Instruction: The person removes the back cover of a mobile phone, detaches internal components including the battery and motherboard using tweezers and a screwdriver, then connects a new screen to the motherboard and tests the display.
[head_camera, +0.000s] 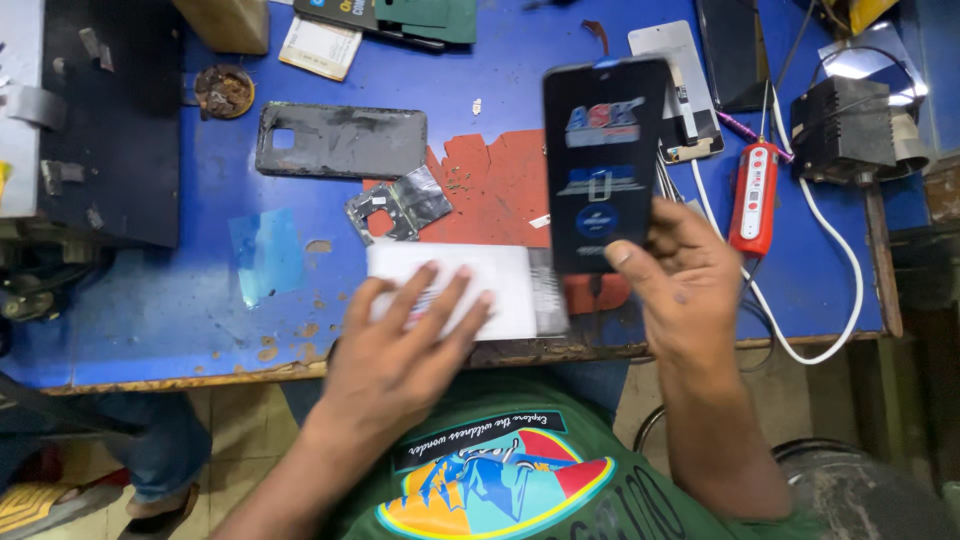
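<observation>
Head view, right hand (672, 268) gripping dark phone screen (605, 160) upright, left hand (412, 335) lying flat, fingers spread, on white box (505, 290) just left of the screen, black back cover (340, 140) lying farther left.

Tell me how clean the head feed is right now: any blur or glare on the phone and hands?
Head view: the phone in the right hand is motion-smeared, its screen graphics soft; the left hand on the white sheet is blurred at the fingertips; the blue table stays sharp; glare sits at the top right corner.
</observation>
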